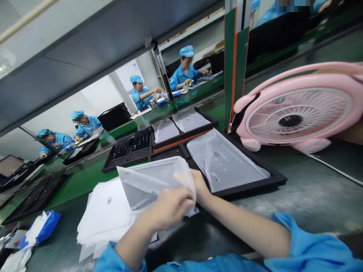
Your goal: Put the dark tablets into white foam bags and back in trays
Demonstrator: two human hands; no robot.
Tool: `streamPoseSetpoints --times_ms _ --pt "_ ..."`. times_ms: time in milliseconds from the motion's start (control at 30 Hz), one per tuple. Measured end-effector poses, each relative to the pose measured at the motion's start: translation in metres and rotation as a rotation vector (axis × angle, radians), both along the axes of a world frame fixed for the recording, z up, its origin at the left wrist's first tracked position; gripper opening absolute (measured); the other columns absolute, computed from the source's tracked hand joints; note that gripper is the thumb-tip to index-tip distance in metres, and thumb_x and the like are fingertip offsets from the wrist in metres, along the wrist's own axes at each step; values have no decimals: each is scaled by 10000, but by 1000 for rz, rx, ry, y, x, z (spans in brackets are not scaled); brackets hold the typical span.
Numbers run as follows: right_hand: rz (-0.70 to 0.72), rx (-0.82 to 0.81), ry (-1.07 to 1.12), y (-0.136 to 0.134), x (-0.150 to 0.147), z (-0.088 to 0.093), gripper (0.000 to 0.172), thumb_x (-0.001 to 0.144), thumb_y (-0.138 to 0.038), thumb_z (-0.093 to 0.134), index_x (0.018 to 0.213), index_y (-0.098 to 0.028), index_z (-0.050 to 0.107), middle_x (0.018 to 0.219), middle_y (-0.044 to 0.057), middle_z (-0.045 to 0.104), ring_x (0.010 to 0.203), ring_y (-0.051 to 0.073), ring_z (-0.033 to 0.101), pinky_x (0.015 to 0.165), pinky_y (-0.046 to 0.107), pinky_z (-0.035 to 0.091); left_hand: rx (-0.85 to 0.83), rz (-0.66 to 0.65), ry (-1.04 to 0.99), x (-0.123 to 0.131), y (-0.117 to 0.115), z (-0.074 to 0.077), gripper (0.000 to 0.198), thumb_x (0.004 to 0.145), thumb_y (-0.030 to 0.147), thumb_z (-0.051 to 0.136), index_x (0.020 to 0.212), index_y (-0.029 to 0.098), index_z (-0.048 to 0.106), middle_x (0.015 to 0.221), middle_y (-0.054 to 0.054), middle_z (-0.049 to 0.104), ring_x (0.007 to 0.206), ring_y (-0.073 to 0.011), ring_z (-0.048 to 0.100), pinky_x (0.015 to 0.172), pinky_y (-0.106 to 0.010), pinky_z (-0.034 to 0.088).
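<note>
A translucent plastic bag (pixel 153 177) with small printed marks is raised and tilted in front of me. My right hand (pixel 200 185) grips its right end, with fingers partly behind the film and faintly showing through it. Blurred by motion, my left hand (pixel 170 207) has its fingers curled at the bag's lower right edge. Whether anything flat lies inside the bag I cannot tell. Beneath and left of it lies a stack of similar bags (pixel 104 211). Just beyond my right hand, a black foam tray (pixel 272 181) holds a bagged flat panel (pixel 227 162).
A pink fan (pixel 295 113) stands at the right, its white cable (pixel 337 170) across the table. Farther back, another black tray (pixel 147 153) holds dark panels (pixel 121 147) and bagged ones. A blue tissue pack (pixel 47 228) lies left. Several co-workers in blue sit across the line.
</note>
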State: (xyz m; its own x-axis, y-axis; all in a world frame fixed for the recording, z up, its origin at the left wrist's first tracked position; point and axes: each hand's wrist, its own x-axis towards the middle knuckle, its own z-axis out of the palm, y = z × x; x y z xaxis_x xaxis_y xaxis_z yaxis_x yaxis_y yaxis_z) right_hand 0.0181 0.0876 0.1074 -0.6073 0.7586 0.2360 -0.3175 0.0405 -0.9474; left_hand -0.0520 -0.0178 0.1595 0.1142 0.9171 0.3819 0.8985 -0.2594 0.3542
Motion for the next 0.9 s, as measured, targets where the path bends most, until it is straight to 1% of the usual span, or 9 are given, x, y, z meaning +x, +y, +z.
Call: streamPoseSetpoints --times_ms 100,167,233,367,467,533,633,767,900 --pt "88 -37 -4 12 1 23 314 515 -430 691 599 -142 599 564 11 576 569 153 515 536 266 439 212 379 5 -46 -12 40 373 722 419 584 984 154 568 966 -101 623 916 -212 557 793 -300 435" --pt "137 51 -51 24 2 40 334 508 -434 705 621 -135 607 596 7 587 601 156 525 560 259 439 -39 551 -24 -73 -14 60 461 595 447 678 931 141 601 888 -89 631 856 -243 559 751 -321 437" --pt "203 211 -113 41 1 59 367 547 -484 681 616 -133 597 595 -4 576 608 147 518 575 252 435 -284 560 -181 -90 -14 66 382 588 461 658 785 135 618 709 -45 608 682 -195 544 619 -271 421" --pt "471 693 -180 90 3 88 522 721 -633 444 712 -140 616 718 5 609 698 138 532 678 254 435 -40 634 -544 -104 -16 39 409 579 491 642 753 122 617 674 -22 598 625 -144 510 572 -221 394" --pt "501 1044 -257 127 2 104 621 795 -649 265 819 -143 626 808 32 628 715 128 538 694 254 419 199 769 -748 -110 -15 14 451 562 492 661 801 112 622 716 -33 629 663 -145 536 635 -232 418" --pt "358 1239 -334 147 -6 116 613 810 -628 256 856 -142 626 773 41 625 670 130 530 646 253 397 253 792 -887 -112 -9 1 473 548 497 675 811 108 621 746 -48 646 694 -154 556 665 -243 432" --pt "-68 1509 -418 165 -29 141 530 798 -583 368 804 -133 648 637 50 587 664 166 519 637 272 359 244 797 -1065 -106 7 -14 462 562 484 677 818 104 616 802 -70 667 749 -174 585 708 -265 455" --pt "-533 1443 -410 169 -50 171 439 814 -494 443 850 -118 666 613 53 570 678 182 519 645 280 334 185 930 -1153 -97 30 -43 314 795 376 493 866 91 603 943 -113 670 887 -181 610 778 -258 470" --pt "-429 1314 -336 148 -32 149 367 786 -447 531 980 -154 637 680 27 592 715 168 533 639 262 349 -32 1051 -1054 -97 45 -75 376 909 299 282 1010 56 550 1104 -169 616 975 -162 604 819 -236 471"
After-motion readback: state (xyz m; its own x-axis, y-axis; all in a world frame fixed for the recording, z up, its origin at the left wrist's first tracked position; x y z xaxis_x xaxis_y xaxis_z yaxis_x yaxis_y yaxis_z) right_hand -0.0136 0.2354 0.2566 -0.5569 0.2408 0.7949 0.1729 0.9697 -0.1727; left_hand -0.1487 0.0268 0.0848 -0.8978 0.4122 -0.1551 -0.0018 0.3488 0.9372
